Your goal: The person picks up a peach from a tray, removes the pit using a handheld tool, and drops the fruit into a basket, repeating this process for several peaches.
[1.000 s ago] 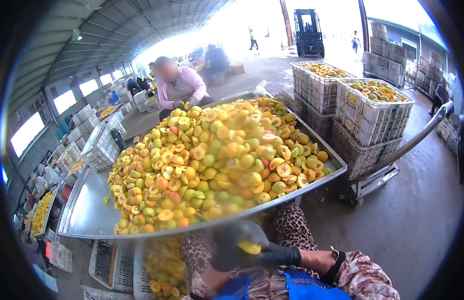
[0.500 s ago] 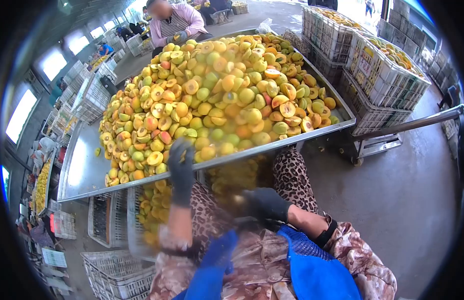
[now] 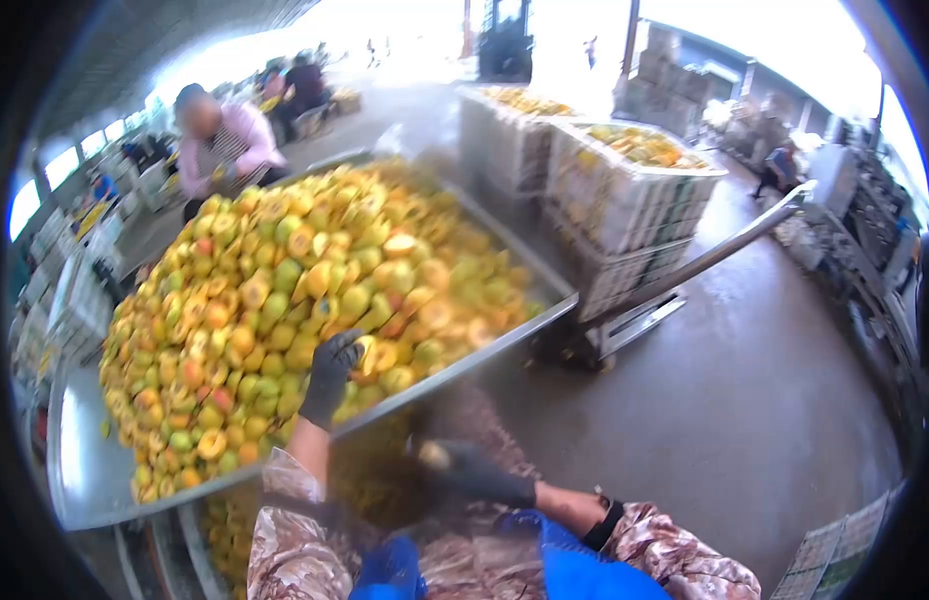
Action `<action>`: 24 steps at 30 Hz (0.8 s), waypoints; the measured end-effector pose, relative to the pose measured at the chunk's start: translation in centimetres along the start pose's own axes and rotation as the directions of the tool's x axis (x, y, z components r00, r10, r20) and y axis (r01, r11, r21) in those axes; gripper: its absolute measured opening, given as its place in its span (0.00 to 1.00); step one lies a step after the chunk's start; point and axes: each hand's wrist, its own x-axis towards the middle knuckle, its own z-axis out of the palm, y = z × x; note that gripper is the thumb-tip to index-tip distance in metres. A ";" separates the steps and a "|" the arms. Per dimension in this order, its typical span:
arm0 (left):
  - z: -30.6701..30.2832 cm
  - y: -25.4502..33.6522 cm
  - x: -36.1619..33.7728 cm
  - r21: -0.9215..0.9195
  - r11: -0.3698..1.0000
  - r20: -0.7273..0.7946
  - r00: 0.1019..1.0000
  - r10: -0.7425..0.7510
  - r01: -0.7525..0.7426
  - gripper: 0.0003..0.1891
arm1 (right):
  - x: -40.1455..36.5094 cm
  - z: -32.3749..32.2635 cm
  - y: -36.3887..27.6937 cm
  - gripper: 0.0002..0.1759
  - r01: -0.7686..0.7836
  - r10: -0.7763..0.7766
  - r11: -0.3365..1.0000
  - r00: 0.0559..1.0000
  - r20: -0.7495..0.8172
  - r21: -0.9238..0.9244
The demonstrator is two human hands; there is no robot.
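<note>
A heap of halved yellow peaches point(image 3: 275, 290) covers the metal tray table point(image 3: 80, 470) in front of me. My left hand point(image 3: 331, 375), in a dark glove, is at the near side of the heap, its fingers closed on a peach half point(image 3: 366, 352). Lower and to the right, over my lap, my right hand point(image 3: 480, 477) is also dark-gloved and curled closed. A small pale, rounded thing point(image 3: 435, 456) shows at its fingertips, too blurred to name. Below the tray's near edge, more peach pieces point(image 3: 230, 525) lie partly hidden in shade.
White crates of fruit point(image 3: 635, 200) stand stacked at the right behind the tray, beside a metal bar point(image 3: 705, 245). Across the heap sits a person in a pink top point(image 3: 230, 150). Another crate point(image 3: 835, 550) is at the lower right. Wet concrete floor point(image 3: 725, 400) lies to the right.
The view has swung right, so the tray and heap sit further left. My left hand has gone from the tray's near edge onto the peaches and grasped a half. My right hand stays closed over my lap.
</note>
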 end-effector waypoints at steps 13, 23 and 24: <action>3.1 10.7 -14.0 -0.356 0.898 -0.220 0.910 -0.351 0.260 0.32 | 3.6 5.8 -2.4 0.16 -0.040 0.034 0.996 0.997 0.072 0.083; 3.2 12.4 -14.8 -0.095 0.977 -0.197 0.958 -0.208 0.193 0.29 | 3.3 6.2 -2.0 0.12 -0.003 0.021 0.991 0.990 0.137 -0.134; 3.4 11.9 -15.0 -0.074 0.981 -0.199 0.961 -0.193 0.182 0.28 | 3.1 5.9 -1.4 0.12 0.006 0.018 0.987 0.989 0.144 -0.161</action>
